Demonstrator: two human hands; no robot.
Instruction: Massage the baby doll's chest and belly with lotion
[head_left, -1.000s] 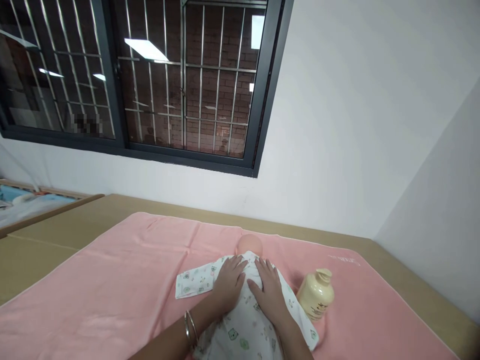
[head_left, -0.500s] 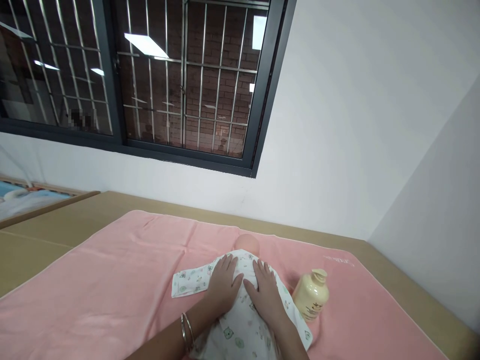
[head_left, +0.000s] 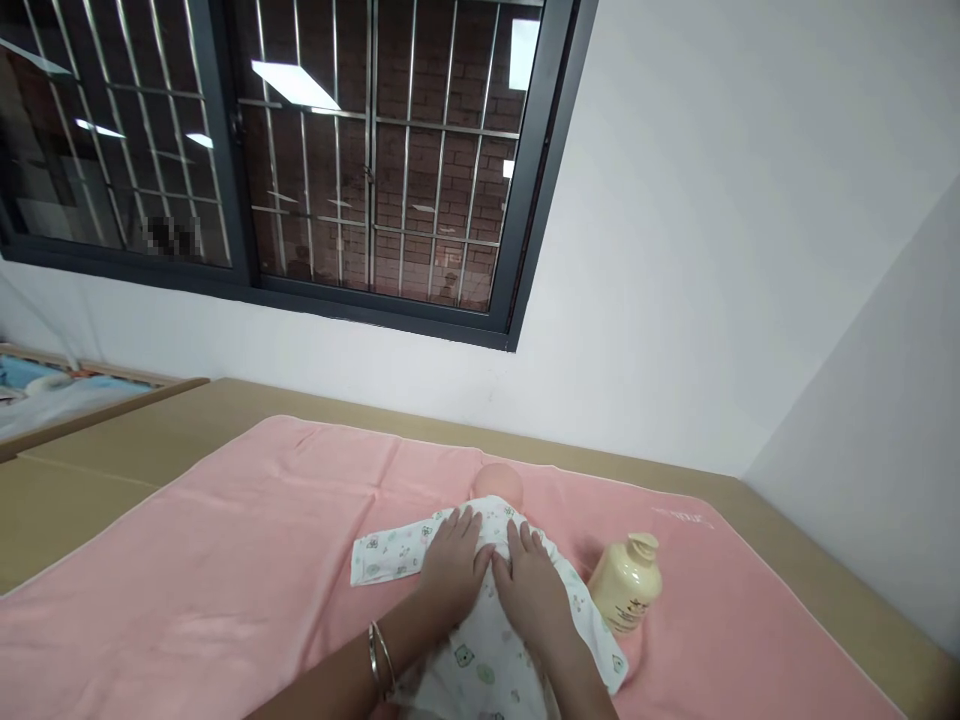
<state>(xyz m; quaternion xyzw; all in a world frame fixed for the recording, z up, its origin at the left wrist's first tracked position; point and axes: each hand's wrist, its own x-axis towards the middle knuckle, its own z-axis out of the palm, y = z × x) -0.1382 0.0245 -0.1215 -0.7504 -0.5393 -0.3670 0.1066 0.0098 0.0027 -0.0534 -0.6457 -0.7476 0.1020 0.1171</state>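
Hands, left hand (head_left: 452,566) and right hand (head_left: 531,588), lie flat and open on the doll (head_left: 491,620), lengthwise mid-towel (head_left: 225,560), head toward the far edge, bottle (head_left: 626,585) just beside it.

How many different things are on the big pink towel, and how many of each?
Baby dolls in white printed cotton clothes: 1
Pale yellow plastic pump bottles: 1
Hands pressing flat on the doll: 2, the left hand and the right hand
Silver bangles on the left wrist: 2
Total: 6, all over the pink terry towel.
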